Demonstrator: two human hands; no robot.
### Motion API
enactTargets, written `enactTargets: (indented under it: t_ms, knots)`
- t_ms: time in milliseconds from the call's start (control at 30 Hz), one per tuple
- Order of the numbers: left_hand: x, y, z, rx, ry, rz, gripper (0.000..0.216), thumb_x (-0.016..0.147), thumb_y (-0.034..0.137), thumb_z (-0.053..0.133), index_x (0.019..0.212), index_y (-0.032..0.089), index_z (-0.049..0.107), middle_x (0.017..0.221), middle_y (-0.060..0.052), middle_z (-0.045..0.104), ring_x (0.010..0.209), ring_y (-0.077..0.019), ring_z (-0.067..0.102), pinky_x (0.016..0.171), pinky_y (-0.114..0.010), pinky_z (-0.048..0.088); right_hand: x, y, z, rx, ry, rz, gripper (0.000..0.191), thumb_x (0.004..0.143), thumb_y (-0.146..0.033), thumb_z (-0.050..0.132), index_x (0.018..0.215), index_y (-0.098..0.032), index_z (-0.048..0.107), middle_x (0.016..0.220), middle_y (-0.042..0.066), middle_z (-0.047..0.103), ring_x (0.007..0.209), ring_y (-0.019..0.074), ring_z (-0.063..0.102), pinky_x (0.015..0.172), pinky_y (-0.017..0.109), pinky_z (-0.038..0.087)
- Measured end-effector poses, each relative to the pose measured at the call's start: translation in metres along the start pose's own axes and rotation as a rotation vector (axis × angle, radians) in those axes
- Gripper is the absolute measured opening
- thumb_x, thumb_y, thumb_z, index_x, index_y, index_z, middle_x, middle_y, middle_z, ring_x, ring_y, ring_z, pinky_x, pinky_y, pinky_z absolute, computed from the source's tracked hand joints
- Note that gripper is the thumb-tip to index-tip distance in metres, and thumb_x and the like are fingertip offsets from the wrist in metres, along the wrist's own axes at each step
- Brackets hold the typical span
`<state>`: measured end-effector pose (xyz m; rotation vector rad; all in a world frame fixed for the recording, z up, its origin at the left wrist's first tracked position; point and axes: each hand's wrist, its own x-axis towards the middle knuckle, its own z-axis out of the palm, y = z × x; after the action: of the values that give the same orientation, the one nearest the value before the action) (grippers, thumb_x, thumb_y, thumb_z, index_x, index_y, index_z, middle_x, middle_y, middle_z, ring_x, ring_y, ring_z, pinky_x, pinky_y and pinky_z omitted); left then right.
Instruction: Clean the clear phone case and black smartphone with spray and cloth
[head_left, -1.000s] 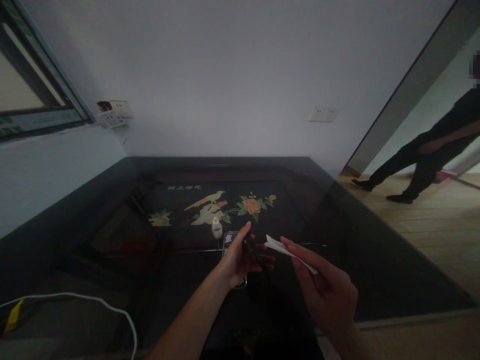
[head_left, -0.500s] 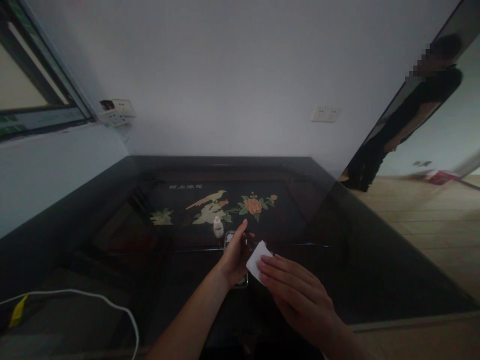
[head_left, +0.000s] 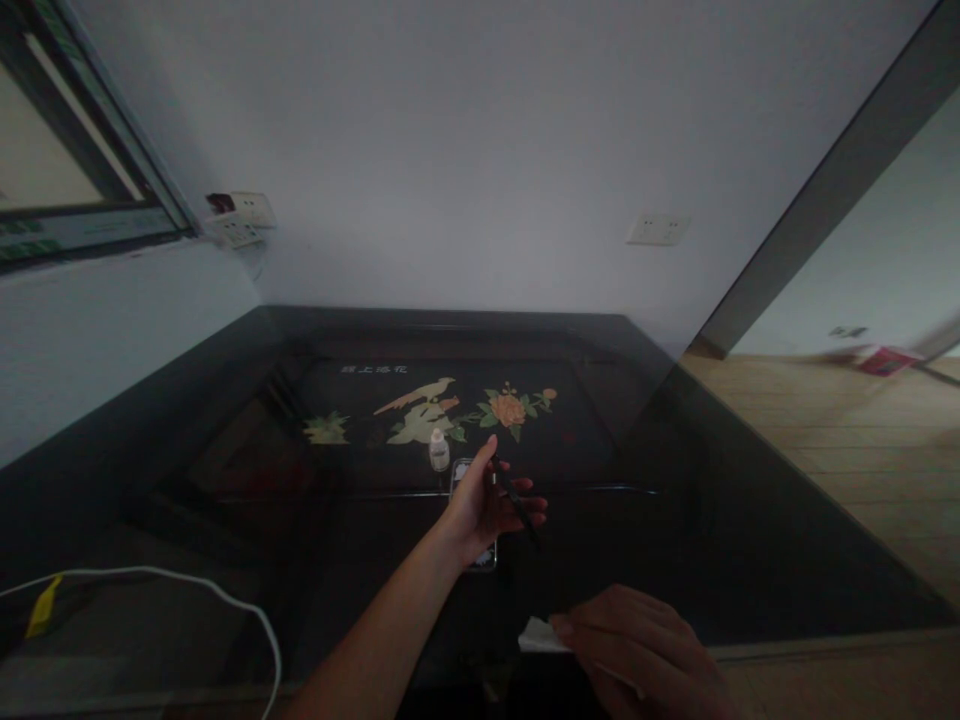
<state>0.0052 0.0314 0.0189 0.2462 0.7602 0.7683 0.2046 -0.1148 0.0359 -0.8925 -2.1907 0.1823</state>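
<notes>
My left hand (head_left: 484, 500) hovers over the dark table and grips a thin black stick-like tool (head_left: 516, 500) between thumb and fingers. Under that hand lies a phone (head_left: 471, 520), partly hidden. A small white dropper bottle (head_left: 439, 451) stands just beyond the phone. My right hand (head_left: 637, 650) is low at the near edge of the table, fingers closed on a small white wipe (head_left: 538, 636) whose corner sticks out to the left.
The black glass-topped table (head_left: 675, 480) has a bird-and-flower picture (head_left: 450, 410) in its middle. A white cable (head_left: 187, 590) with a yellow tag runs across the near left. Wall sockets (head_left: 240, 220) sit at the back left. Wooden floor lies to the right.
My right hand has drawn the white wipe away from the black tool, down toward the near table edge. The left hand stays put. The person in the doorway has gone out of view.
</notes>
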Motion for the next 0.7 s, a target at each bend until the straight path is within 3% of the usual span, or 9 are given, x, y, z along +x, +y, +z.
enactTargets:
  t_ms: [100, 200, 300, 400, 533, 700]
  knots:
    - [0.001, -0.001, -0.001, 0.026, 0.001, 0.015, 0.040, 0.094, 0.059, 0.057, 0.098, 0.019, 0.056, 0.081, -0.008, 0.073, 0.070, -0.0320, 0.076, 0.069, -0.047, 0.060, 0.014, 0.000, 0.000, 0.073, 0.145, 0.212, 0.033, 0.089, -0.014, 0.067, 0.118, -0.031, 0.073, 0.094, 0.001, 0.082, 0.077, 0.0193, 0.079, 0.068, 0.023, 0.066]
    - [0.004, -0.005, -0.003, 0.059, -0.008, 0.026, 0.042, 0.091, 0.061, 0.060, 0.100, 0.021, 0.055, 0.082, -0.007, 0.073, 0.069, -0.0308, 0.076, 0.067, -0.044, 0.059, 0.038, 0.004, 0.002, 0.267, 0.254, 0.501, 0.012, 0.094, -0.028, 0.067, 0.101, -0.027, 0.077, 0.083, 0.003, 0.079, 0.056, 0.0154, 0.072, 0.044, 0.018, 0.058]
    - [0.007, -0.008, -0.003, 0.084, -0.003, 0.021, 0.045, 0.088, 0.064, 0.063, 0.098, 0.021, 0.056, 0.080, -0.005, 0.072, 0.061, -0.0226, 0.072, 0.058, -0.031, 0.054, 0.062, 0.009, 0.006, 0.391, 0.299, 0.639, 0.017, 0.093, -0.038, 0.069, 0.098, -0.023, 0.077, 0.078, 0.003, 0.076, 0.046, 0.0120, 0.063, 0.035, 0.017, 0.049]
    - [0.007, -0.009, -0.002, 0.086, 0.015, 0.028, 0.045, 0.087, 0.064, 0.065, 0.095, 0.020, 0.057, 0.072, -0.002, 0.070, 0.052, -0.0167, 0.065, 0.052, -0.024, 0.046, 0.075, 0.012, 0.012, 0.366, 0.293, 0.615, 0.017, 0.092, -0.038, 0.070, 0.098, -0.024, 0.076, 0.085, 0.003, 0.076, 0.059, 0.0135, 0.067, 0.046, 0.019, 0.054]
    - [0.006, -0.008, -0.001, 0.063, 0.039, 0.025, 0.044, 0.088, 0.063, 0.064, 0.093, 0.020, 0.057, 0.075, -0.004, 0.072, 0.058, -0.0194, 0.069, 0.056, -0.027, 0.050, 0.075, 0.013, 0.019, 0.278, 0.265, 0.514, 0.011, 0.093, -0.033, 0.070, 0.096, -0.024, 0.075, 0.089, 0.003, 0.076, 0.076, 0.0165, 0.071, 0.065, 0.023, 0.058]
    - [0.005, -0.006, -0.002, 0.055, 0.014, 0.020, 0.043, 0.089, 0.062, 0.062, 0.097, 0.020, 0.056, 0.079, -0.006, 0.072, 0.061, -0.0253, 0.073, 0.061, -0.035, 0.056, 0.055, 0.015, 0.025, 0.240, 0.196, 0.481, 0.010, 0.095, -0.031, 0.068, 0.097, -0.022, 0.073, 0.088, 0.004, 0.074, 0.078, 0.0176, 0.072, 0.068, 0.024, 0.057]
